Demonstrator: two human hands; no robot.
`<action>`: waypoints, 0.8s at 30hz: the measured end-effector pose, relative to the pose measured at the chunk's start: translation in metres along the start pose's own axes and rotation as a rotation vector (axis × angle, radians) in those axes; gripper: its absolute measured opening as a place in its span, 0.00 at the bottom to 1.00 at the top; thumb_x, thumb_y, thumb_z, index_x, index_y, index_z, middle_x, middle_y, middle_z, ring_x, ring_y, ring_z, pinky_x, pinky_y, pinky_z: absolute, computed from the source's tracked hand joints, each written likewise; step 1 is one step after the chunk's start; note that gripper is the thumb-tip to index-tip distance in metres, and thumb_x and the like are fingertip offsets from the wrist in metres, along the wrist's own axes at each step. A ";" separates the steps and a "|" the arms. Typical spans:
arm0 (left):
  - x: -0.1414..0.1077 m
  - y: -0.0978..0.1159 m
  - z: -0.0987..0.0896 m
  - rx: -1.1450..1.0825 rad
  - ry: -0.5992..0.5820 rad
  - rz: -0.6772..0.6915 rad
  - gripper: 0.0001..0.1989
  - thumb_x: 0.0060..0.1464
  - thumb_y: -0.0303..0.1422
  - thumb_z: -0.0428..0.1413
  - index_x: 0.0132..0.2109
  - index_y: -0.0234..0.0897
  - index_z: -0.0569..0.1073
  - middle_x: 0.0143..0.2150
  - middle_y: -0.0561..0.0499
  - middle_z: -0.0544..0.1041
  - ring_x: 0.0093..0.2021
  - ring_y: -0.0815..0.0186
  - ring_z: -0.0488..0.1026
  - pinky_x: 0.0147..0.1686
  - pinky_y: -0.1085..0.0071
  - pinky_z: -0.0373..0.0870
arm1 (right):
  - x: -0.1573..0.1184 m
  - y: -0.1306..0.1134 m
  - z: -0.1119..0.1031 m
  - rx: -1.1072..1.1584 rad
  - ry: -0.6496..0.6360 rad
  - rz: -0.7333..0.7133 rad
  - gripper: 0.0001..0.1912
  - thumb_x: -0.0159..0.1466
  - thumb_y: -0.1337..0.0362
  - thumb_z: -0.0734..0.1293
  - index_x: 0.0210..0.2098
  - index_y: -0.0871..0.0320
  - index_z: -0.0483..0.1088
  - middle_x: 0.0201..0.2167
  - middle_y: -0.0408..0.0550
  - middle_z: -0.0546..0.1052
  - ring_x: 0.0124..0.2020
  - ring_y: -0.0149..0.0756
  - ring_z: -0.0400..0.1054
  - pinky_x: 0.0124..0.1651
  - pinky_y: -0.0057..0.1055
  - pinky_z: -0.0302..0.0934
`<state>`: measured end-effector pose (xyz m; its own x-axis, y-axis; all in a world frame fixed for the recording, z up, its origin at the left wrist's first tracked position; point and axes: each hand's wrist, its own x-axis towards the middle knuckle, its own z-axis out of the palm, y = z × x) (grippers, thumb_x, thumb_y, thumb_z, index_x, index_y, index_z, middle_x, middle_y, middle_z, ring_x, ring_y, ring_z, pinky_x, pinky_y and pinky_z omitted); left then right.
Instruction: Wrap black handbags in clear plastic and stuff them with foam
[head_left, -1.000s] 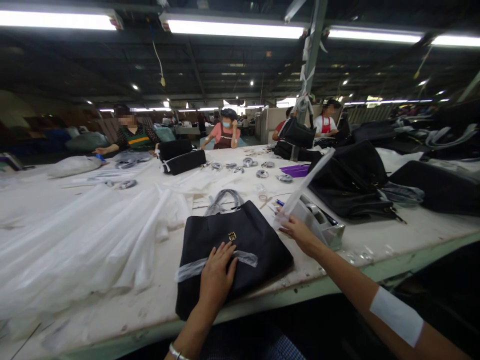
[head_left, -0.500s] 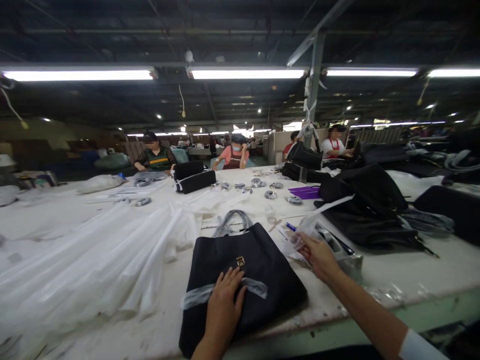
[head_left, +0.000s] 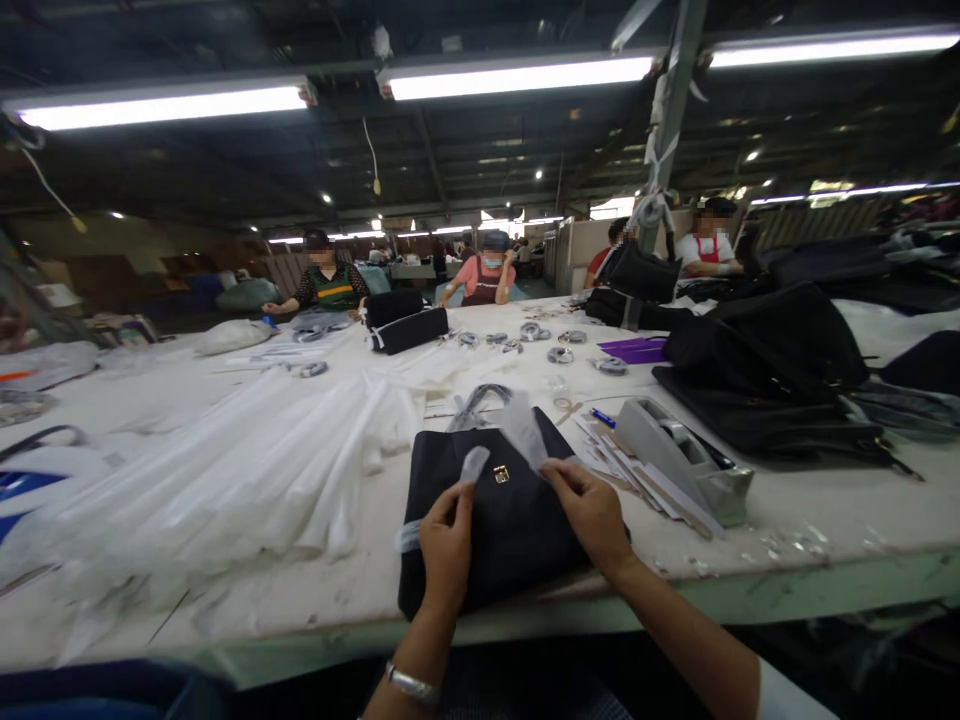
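Observation:
A black handbag [head_left: 517, 525] with a gold clasp [head_left: 501, 475] lies on the table in front of me, its wrapped handles [head_left: 480, 402] pointing away. My left hand [head_left: 448, 535] pinches the end of a translucent strip [head_left: 474, 465] over the bag, left of the clasp. Between the thumb and fingers of my right hand [head_left: 589, 505] is a white translucent sheet [head_left: 525, 430], held above the bag's upper right part. Part of a clear wrap shows at the bag's left edge.
A grey tape dispenser [head_left: 686, 450] stands right of the bag, beside paper strips [head_left: 637, 475] and a blue pen [head_left: 603, 418]. White plastic sleeves [head_left: 247, 480] spread over the left. Black bags [head_left: 772, 370] pile at the right. Several people sit across the table [head_left: 360, 600].
My right hand has come left from the dispenser to the bag, bringing the sheet. My left hand has lifted off the bag's front and now pinches a strip. The view has shifted.

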<state>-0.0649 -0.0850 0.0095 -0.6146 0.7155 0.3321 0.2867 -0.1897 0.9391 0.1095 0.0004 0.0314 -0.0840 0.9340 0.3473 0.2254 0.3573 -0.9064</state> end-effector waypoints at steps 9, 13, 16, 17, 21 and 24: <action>0.007 0.003 0.000 -0.705 0.402 -0.156 0.12 0.54 0.39 0.62 0.42 0.35 0.79 0.43 0.47 0.81 0.46 0.63 0.78 0.53 0.63 0.72 | -0.037 0.023 0.047 -0.258 -0.272 -0.385 0.16 0.66 0.68 0.61 0.47 0.50 0.76 0.47 0.46 0.79 0.49 0.43 0.74 0.55 0.42 0.67; 0.014 0.019 -0.007 -0.741 0.442 -0.085 0.10 0.55 0.38 0.61 0.40 0.36 0.79 0.43 0.49 0.81 0.47 0.64 0.78 0.54 0.62 0.71 | -0.042 0.024 0.053 -0.266 -0.297 -0.474 0.14 0.67 0.68 0.61 0.46 0.53 0.77 0.46 0.49 0.80 0.50 0.43 0.73 0.57 0.42 0.65; 0.014 0.025 -0.008 -0.710 0.402 -0.070 0.12 0.54 0.39 0.62 0.41 0.34 0.78 0.43 0.46 0.81 0.46 0.63 0.78 0.52 0.61 0.72 | -0.041 0.018 0.056 -0.247 -0.291 -0.491 0.12 0.67 0.66 0.62 0.45 0.53 0.76 0.45 0.49 0.80 0.49 0.42 0.74 0.56 0.41 0.65; 0.013 0.025 -0.008 -0.701 0.394 -0.078 0.13 0.54 0.39 0.62 0.41 0.34 0.78 0.43 0.46 0.81 0.45 0.63 0.78 0.51 0.62 0.72 | -0.040 0.015 0.057 -0.231 -0.276 -0.481 0.12 0.67 0.66 0.62 0.44 0.53 0.76 0.45 0.49 0.80 0.48 0.42 0.74 0.55 0.40 0.66; 0.006 0.031 -0.016 -0.577 0.384 -0.058 0.13 0.57 0.40 0.59 0.39 0.34 0.75 0.31 0.53 0.77 0.28 0.73 0.73 0.33 0.76 0.72 | -0.035 0.003 0.060 -0.147 -0.186 -0.369 0.07 0.66 0.63 0.63 0.40 0.53 0.74 0.40 0.48 0.80 0.43 0.42 0.75 0.50 0.39 0.68; 0.003 0.041 -0.035 -0.242 0.268 0.032 0.13 0.62 0.42 0.53 0.38 0.36 0.75 0.26 0.56 0.73 0.23 0.74 0.68 0.25 0.79 0.65 | -0.032 -0.003 0.062 -0.100 -0.149 -0.323 0.06 0.66 0.61 0.63 0.38 0.52 0.72 0.37 0.48 0.80 0.41 0.42 0.74 0.48 0.38 0.67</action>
<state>-0.0807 -0.1136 0.0523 -0.7879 0.5116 0.3427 0.1457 -0.3858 0.9110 0.0509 -0.0306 0.0083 -0.3052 0.7659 0.5659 0.2573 0.6385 -0.7253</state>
